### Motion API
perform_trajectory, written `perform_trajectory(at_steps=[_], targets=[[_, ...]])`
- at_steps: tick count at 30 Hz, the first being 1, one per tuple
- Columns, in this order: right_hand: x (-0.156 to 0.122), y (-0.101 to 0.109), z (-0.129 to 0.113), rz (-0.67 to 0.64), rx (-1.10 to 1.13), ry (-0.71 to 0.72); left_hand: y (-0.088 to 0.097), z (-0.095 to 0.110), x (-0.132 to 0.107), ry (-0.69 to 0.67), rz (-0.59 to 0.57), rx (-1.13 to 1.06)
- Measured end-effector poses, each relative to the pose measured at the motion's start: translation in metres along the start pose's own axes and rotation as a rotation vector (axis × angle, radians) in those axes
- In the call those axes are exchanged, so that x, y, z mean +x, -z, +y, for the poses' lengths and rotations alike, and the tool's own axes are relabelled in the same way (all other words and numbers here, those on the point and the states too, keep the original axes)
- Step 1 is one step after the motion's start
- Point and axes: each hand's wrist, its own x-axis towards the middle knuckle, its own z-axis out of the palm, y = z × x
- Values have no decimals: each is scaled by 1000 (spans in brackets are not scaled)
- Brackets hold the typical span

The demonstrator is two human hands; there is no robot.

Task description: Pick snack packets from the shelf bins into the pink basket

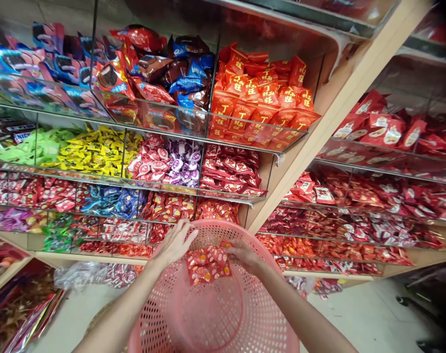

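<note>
A pink plastic basket with a perforated wall [160, 294] is right below me. Inside it, toward the far side, are several red candy packets [208, 267] with small printed pictures. My right hand [244, 256] reaches into the basket, its fingers closed on the edge of one of these red packets. Over the far left rim is my left hand [176, 242], fingers stretched forward and thumb apart, with nothing in it. Whether its fingers touch the rim or the shelf front behind it, I cannot tell.
Shelves with clear-fronted bins rise ahead, holding red packets [250, 93], yellow candies [98, 152] and purple-white candies [182, 159]. A slanting wooden post [318, 139] divides them from more shelves at right. Plastic bags [81, 275] lie on the floor at left.
</note>
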Motion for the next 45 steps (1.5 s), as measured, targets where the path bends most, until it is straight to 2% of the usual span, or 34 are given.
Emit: perform_trajectory(at_steps=[5, 12, 16, 22, 24, 26, 29, 31, 35, 41, 45], targets=[[0, 4, 9, -109, 140, 19, -1, 1, -1, -30, -31, 54], [0, -1, 16, -294, 104, 24, 1, 3, -2, -39, -36, 73], [9, 3, 22, -260, 42, 90, 2, 3, -2, -39, -44, 62], [16, 21, 17, 23, -392, 355, 2, 2, -2, -41, -54, 57], [11, 26, 14, -10, -475, 353, 2, 2, -3, -40, -60, 63], [5, 26, 12, -112, -489, 296, 3, 3, -3, -41, -68, 66], [-5, 18, 13, -261, -496, 224, 3, 4, -3, -45, -83, 72], [-8, 10, 16, -302, -534, 228, 3, 4, -3, -51, -78, 75], [-6, 0, 23, -295, -611, 263, 1, 2, -2, -56, -57, 74], [5, 10, 31, -243, -630, 283, 1, 1, -2, -50, -61, 78], [4, 10, 29, -251, -733, 372, 1, 2, -2, -55, -57, 64]])
